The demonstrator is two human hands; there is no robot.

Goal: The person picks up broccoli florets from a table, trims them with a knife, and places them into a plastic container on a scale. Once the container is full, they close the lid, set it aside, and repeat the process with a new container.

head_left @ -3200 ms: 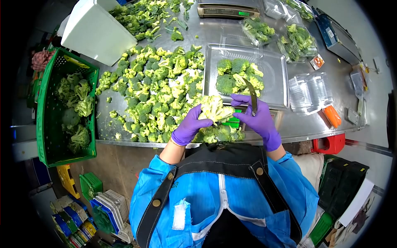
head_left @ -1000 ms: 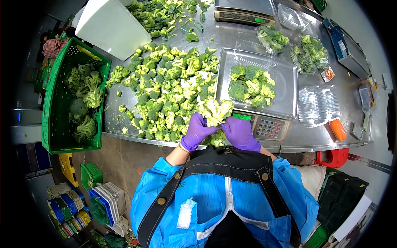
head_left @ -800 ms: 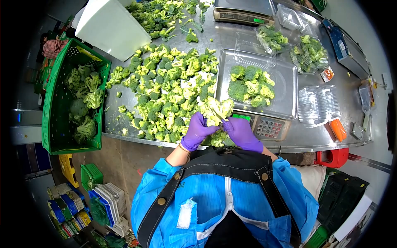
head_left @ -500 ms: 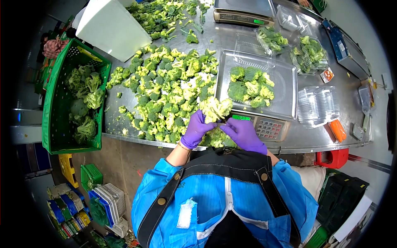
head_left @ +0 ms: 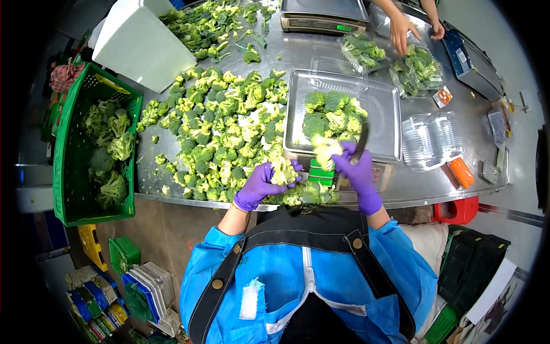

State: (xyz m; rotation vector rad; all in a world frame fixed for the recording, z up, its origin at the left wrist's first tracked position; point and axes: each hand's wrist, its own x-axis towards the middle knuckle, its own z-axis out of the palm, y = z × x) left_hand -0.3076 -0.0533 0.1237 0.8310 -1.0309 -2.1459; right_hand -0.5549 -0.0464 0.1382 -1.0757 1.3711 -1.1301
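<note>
My left hand [head_left: 264, 184], in a purple glove, holds a pale broccoli piece [head_left: 283, 172] near the table's front edge. In my right hand [head_left: 358, 175], also gloved, are a cut broccoli floret [head_left: 326, 151] and a dark curved knife [head_left: 362, 141]. The floret is blurred and hangs in front of the scale. Behind it, a plastic tray of broccoli florets [head_left: 334, 110] rests on the scale's metal pan [head_left: 382, 123]. To the left lies a large spread of loose florets [head_left: 220, 137].
At the left stands a green crate [head_left: 71, 155] holding broccoli heads. A white box [head_left: 140, 46] is at the back left. Stacked clear trays [head_left: 432, 140] lie right of the scale. A co-worker's hands [head_left: 404, 34] reach over filled trays [head_left: 415, 71] at the back right.
My hands have moved apart, the right one rising rightward with a floret and the knife now showing. The co-worker's hands have come in over the filled trays. The view has shifted slightly.
</note>
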